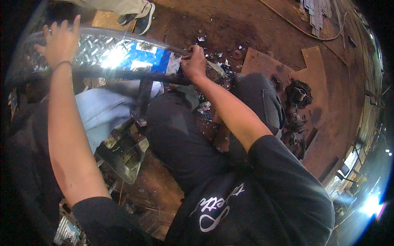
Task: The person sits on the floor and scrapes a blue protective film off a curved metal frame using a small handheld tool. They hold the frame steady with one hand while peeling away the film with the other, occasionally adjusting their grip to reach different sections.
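Observation:
A long panel of shiny diamond-plate metal (92, 53), framed by dark bars, lies across the upper left in front of me. My left hand (61, 46) rests at its left part, fingers spread, with a dark band at the wrist. At the panel's right end, my right hand (194, 63) is closed, its fingers curled at the edge. What lies inside those fingers is mostly hidden. Between the hands, near the right one, a blue and white sheet (160, 61) covers part of the metal. Strong glare whitens the panel's middle.
A person's dark shoe (144, 19) stands beyond the panel. Light blue denim (104, 108) shows below it. Greasy dark machine parts (298, 94) lie on a brown sheet (332, 90) at right. A hose (287, 22) and wooden strips (315, 16) lie farther back. Scraps litter the floor.

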`<state>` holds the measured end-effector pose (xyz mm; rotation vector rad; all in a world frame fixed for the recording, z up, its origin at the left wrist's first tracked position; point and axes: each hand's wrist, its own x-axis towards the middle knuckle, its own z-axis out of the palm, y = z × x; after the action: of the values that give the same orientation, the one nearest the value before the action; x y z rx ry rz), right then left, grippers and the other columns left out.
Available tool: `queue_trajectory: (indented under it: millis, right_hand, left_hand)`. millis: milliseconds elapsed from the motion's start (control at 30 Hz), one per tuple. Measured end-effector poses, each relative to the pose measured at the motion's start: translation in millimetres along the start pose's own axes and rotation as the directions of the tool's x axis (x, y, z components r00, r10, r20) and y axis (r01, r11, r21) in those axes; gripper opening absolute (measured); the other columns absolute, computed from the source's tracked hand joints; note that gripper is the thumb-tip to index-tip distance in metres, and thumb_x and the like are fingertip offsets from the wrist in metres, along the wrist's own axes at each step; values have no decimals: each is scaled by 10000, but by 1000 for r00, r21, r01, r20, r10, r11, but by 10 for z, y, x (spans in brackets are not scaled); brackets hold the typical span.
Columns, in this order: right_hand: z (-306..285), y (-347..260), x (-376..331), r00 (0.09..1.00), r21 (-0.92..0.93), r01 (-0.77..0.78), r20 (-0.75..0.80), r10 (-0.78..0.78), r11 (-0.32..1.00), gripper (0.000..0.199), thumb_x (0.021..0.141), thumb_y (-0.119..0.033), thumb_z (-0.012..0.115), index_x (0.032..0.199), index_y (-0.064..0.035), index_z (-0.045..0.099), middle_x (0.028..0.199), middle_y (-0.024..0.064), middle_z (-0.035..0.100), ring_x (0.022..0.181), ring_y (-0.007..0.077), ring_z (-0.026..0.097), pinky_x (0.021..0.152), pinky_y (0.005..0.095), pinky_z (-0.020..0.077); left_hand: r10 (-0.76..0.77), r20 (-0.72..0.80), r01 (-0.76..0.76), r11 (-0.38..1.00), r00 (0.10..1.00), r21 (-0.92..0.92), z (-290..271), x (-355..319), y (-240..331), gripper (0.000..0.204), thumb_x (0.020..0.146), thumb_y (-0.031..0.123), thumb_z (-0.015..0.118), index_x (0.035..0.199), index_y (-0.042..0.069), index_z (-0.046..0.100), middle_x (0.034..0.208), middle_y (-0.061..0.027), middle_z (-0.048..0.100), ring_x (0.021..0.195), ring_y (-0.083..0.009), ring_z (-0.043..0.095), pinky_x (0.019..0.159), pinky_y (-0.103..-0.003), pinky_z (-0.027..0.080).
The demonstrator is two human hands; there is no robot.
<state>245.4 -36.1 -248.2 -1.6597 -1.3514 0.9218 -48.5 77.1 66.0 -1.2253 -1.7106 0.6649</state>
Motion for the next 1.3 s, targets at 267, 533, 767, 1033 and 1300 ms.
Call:
queue_trajectory:
  millis: [267,533,767,1033,1300]
  right_hand:
    - [71,35,24,998,-56,63,-21,-64,996,536,686,-1,843,1127,-25,541,1150,185,561,906,305,724,860,431,547]
    - [8,146,91,999,-84,33,-27,-35,996,534,671,-78,874,1115,-41,581,1120,171,620,979,365,709,894,446,543]
    - [-177,29,107,966,8,-195,172,191,981,563,754,-137,853,1231,-57,565,1062,203,744,1041,404,705,921,474,545]
    - [-121,-24,161,976,-125,-102,178,123,987,651,764,-167,845,1317,-74,514,1024,222,753,1014,420,715,897,504,558]
    - [-63,-252,228,972,-324,-106,163,166,940,625,774,-199,766,1303,-23,482,987,284,727,974,479,708,870,550,564]
  left_hand:
    - [-1,-4,1,999,1000,-34,11,-12,-39,711,1018,736,283,1460,258,570,1608,-56,442,1545,-308,300,1141,-782,215]
    - [10,-18,-11,1000,1000,-20,9,11,-5,711,1021,730,290,1463,248,570,1594,-57,459,1538,-304,313,1137,-779,226]
    - [16,33,-15,1000,999,-7,-154,-30,0,697,1020,721,305,1457,251,577,1584,-57,472,1520,-299,339,1115,-777,252]
    - [10,5,-10,1000,1000,-23,-112,-27,-5,684,1026,710,304,1455,254,578,1582,-58,476,1531,-302,318,1120,-778,241]
    - [1,20,-1,1000,1000,-20,-107,-42,-3,688,1028,712,292,1463,258,569,1599,-59,459,1538,-307,307,1131,-777,230]
